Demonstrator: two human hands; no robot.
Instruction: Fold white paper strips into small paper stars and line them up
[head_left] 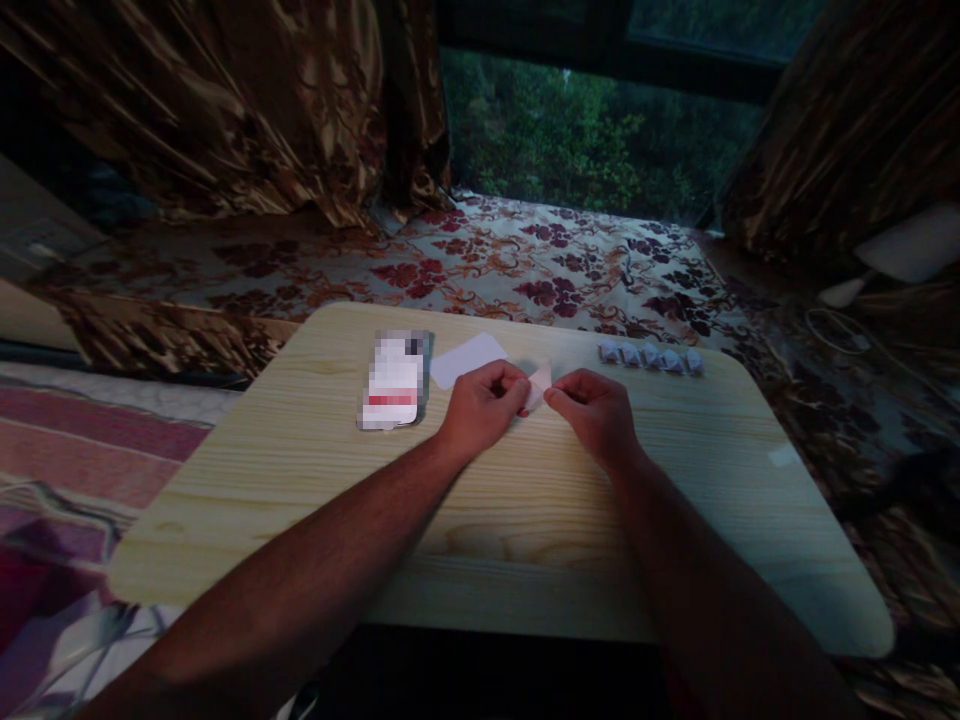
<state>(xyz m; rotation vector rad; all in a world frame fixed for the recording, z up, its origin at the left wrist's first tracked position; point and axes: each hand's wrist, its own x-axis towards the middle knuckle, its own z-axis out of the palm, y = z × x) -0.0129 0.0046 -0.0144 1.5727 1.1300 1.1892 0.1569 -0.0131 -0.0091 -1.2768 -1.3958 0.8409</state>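
Note:
A small piece of folded white paper (540, 383) is held just above the middle of the wooden table (525, 500), one end pointing up. My left hand (487, 400) pinches its left side between thumb and fingers. From the other side, my right hand (596, 405) pinches its right edge. The fingertips cover part of the folds. Behind my left hand lies a flat white sheet of paper (466, 360), partly hidden by the hand. Several small folded paper pieces (651, 357) stand in a row at the table's back right.
A phone-like object (391, 380), blurred out, lies left of my hands. A pale scrap (784, 456) is at the table's right edge. Beyond the table is a ledge with floral cloth (555, 260), with curtains (300, 110) and a window behind. A white lamp (911, 245) stands at right.

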